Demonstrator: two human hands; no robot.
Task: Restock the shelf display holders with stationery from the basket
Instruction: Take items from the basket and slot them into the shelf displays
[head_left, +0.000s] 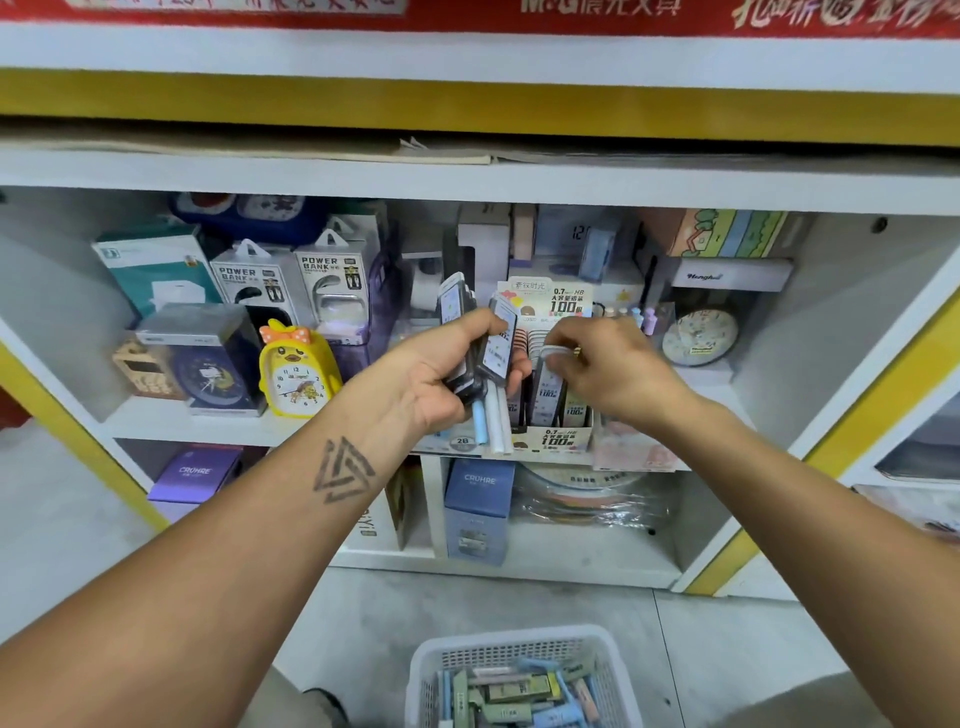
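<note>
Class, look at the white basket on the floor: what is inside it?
The white basket holds a jumble of small stationery packs, green, blue and pink. Its lower part is cut off by the frame edge, so deeper contents are unseen.

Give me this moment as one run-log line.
left hand: grips bunch of lead cases | right hand: pinches one case over display holder | basket: on floor, still stocked

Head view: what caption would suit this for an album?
Left hand grips lead packs while right hand slots one into the display holder.
</note>
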